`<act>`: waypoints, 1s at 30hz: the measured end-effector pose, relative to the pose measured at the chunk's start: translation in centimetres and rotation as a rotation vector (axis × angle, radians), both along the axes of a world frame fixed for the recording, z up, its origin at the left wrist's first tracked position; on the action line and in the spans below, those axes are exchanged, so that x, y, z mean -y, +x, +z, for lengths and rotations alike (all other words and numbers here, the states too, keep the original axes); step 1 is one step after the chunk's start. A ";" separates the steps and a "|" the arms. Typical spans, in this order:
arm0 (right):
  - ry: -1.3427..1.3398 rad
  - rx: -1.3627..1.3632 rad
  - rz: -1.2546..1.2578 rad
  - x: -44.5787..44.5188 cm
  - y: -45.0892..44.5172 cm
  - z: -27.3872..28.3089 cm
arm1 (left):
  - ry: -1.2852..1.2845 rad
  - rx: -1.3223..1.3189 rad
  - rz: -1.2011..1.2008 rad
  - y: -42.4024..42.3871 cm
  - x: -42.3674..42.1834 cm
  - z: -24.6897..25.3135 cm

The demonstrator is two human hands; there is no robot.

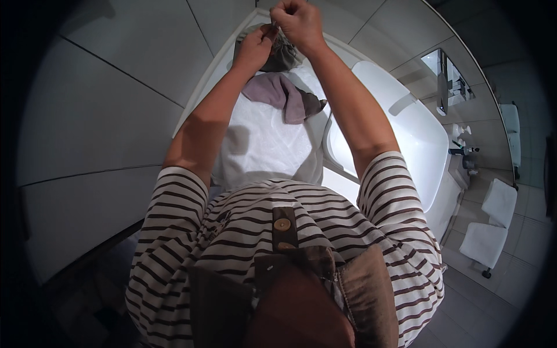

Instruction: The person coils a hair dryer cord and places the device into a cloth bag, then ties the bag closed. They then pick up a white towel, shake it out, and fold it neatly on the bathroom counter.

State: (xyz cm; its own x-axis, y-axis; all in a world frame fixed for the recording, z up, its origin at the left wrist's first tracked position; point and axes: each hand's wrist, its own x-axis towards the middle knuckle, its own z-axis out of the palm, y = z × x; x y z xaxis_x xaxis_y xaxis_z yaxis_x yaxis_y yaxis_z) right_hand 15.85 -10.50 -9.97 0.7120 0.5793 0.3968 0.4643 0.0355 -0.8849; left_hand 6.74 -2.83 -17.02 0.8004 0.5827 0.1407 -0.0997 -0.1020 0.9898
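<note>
At the top of the head view, a grey-green fabric bundle [285, 56] with a gathered part, possibly a drawstring bag, rests on a white counter. My left hand [254, 48] is at its upper side, the fingertips pinched on a small thin piece that looks like a cord. My right hand [301, 24] is curled just above and to the right, thumb and finger meeting at the same piece. The fingers hide most of it. Nearer to me, a crumpled mauve cloth [274, 93] with a darker end lies on a white sheet-like cloth [270, 143].
A white washbasin [424, 135] stands on the right, under my right forearm. Beyond it are a wall-mounted tap [442, 82] and several pump bottles [463, 151]. White towels [485, 245] hang farther right. Large-tiled wall [117, 117] bounds the left side.
</note>
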 end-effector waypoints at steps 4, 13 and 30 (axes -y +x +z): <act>0.104 -0.317 0.127 0.8 -0.5 -1.0 | 0.043 -0.041 -0.012 0.5 -0.1 -0.5; 0.103 -0.530 0.149 1.5 -1.0 -0.2 | 0.097 -0.023 -0.081 0.8 -1.0 -1.3; -0.508 0.473 0.074 15.1 -8.3 -8.7 | -0.220 0.206 0.129 1.2 -2.1 4.8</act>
